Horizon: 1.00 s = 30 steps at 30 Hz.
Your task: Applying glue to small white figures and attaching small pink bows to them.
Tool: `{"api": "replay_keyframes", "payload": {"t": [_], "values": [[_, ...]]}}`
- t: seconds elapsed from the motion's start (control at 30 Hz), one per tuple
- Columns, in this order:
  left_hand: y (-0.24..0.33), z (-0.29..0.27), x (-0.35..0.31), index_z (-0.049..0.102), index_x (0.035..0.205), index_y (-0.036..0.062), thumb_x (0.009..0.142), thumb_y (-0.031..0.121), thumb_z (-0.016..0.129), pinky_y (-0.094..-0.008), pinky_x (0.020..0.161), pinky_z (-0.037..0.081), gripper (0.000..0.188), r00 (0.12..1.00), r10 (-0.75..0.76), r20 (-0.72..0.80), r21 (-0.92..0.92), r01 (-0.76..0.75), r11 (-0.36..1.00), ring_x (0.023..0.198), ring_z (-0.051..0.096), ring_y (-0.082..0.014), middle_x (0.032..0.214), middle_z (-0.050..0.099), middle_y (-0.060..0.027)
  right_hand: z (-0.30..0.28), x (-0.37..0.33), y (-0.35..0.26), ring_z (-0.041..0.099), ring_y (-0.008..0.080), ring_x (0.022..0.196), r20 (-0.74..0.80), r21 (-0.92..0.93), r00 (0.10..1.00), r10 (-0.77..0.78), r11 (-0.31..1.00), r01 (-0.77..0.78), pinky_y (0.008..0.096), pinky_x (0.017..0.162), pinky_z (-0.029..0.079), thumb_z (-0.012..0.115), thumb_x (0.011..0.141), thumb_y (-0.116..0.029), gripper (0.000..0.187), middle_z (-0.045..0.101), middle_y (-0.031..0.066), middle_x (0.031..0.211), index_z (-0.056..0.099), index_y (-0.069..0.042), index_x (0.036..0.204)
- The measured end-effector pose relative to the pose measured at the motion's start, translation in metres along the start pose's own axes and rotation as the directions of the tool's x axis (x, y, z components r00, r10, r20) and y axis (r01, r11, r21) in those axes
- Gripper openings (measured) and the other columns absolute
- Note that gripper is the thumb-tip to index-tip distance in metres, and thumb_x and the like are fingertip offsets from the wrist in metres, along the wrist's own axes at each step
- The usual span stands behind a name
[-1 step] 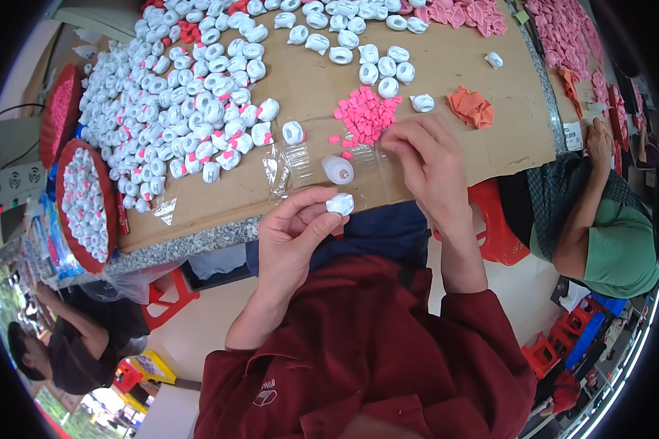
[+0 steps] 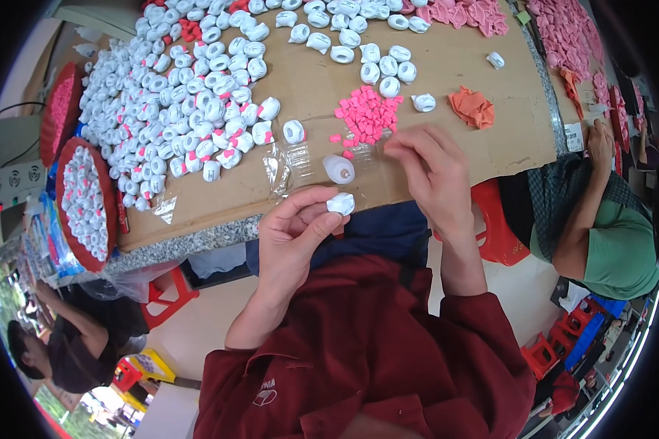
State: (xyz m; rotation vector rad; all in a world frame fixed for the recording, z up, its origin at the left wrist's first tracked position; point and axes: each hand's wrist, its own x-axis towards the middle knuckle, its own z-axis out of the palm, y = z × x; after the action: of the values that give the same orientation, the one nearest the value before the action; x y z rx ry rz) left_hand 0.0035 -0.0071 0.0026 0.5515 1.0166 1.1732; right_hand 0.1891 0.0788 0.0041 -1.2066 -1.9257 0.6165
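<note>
The left hand point(image 2: 289, 235) grips a small white rounded piece point(image 2: 341, 204); the right hand point(image 2: 441, 172), its grip unclear, is near small bright-pink blocks point(image 2: 366, 113): seemingly a picking step, next needing precision.

We see white on the faceted piece point(image 2: 340, 203) before us, bright pink on the little chips point(image 2: 367, 115), and milky, translucent white on the small bottle point(image 2: 337, 166). Our heaped pieces point(image 2: 214, 110) are white, many patched with pink and marked in dark print. We also note tan cardboard point(image 2: 315, 84), a crumpled orange scrap point(image 2: 471, 107), a speckled grey table edge point(image 2: 190, 239), our maroon shirt point(image 2: 373, 329) and a co-worker's green sleeve point(image 2: 622, 249).
</note>
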Motion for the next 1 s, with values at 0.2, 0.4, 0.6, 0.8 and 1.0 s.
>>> {"api": "replay_keyframes", "payload": {"t": [0.2, 0.4, 0.6, 0.8, 1.0], "values": [[-0.006, 0.006, 0.0, 0.056, 0.104, -0.0034, 0.079, -0.007, 0.058, -0.0216, 0.065, 0.049, 0.026, 0.994, 0.113, -0.003, 0.046, -0.113, 0.993, 0.083, 0.059, -0.0131, 0.098, 0.058, -0.009, -0.002, -0.026, -0.031, 0.055, 0.008, 0.066, 0.068, 0.418, 0.978, 0.198, 0.884, -0.208, 0.0205, 0.058, 0.043, 0.059, 0.074, 0.007, 0.01, 0.063, 0.0055, 0.08, 0.061, 0.001, 0.082], [-0.008, 0.007, 0.001, 0.057, 0.102, -0.0044, 0.077, -0.011, 0.058, -0.0204, 0.066, 0.049, 0.026, 0.982, 0.19, -0.005, 0.08, -0.189, 0.979, 0.088, 0.058, -0.0135, 0.105, 0.051, -0.0076, 0.003, -0.029, -0.04, 0.058, 0.0137, 0.067, 0.033, 0.34, 0.991, 0.131, 0.931, -0.134, 0.0239, 0.058, 0.046, 0.063, 0.068, 0.009, 0.017, 0.063, 0.0079, 0.079, 0.063, 0.001, 0.084], [-0.012, 0.009, 0.005, 0.057, 0.101, -0.0051, 0.076, -0.013, 0.058, -0.0211, 0.07, 0.05, 0.026, 0.963, 0.267, 0.025, 0.085, -0.268, 0.96, 0.089, 0.058, -0.0142, 0.103, 0.05, -0.0071, 0.013, -0.032, -0.042, 0.059, 0.0217, 0.067, -0.047, 0.054, 0.99, -0.136, 0.989, 0.138, 0.0291, 0.059, 0.048, 0.064, 0.065, 0.01, 0.023, 0.063, 0.0099, 0.081, 0.064, 0.0, 0.086], [-0.01, 0.006, 0.004, 0.058, 0.101, -0.0046, 0.075, -0.014, 0.058, -0.0224, 0.072, 0.051, 0.027, 0.955, 0.294, 0.031, 0.128, -0.295, 0.947, 0.088, 0.058, -0.0145, 0.104, 0.05, -0.0082, 0.008, -0.036, -0.047, 0.059, 0.0196, 0.069, 0.026, 0.059, 0.996, -0.085, 0.995, 0.083, 0.0289, 0.061, 0.048, 0.066, 0.068, 0.007, 0.023, 0.063, 0.009, 0.08, 0.064, -0.001, 0.089], [-0.003, 0.001, 0.002, 0.061, 0.101, -0.002, 0.076, -0.011, 0.059, -0.021, 0.07, 0.05, 0.027, 0.952, 0.281, 0.123, 0.287, -0.305, 0.908, 0.089, 0.057, -0.0128, 0.105, 0.052, -0.0091, -0.002, -0.033, -0.049, 0.056, 0.0157, 0.067, 0.103, 0.191, 0.986, 0.135, 0.97, -0.153, 0.0256, 0.058, 0.045, 0.069, 0.067, 0.003, 0.022, 0.062, 0.0062, 0.075, 0.064, -0.001, 0.088]]}}
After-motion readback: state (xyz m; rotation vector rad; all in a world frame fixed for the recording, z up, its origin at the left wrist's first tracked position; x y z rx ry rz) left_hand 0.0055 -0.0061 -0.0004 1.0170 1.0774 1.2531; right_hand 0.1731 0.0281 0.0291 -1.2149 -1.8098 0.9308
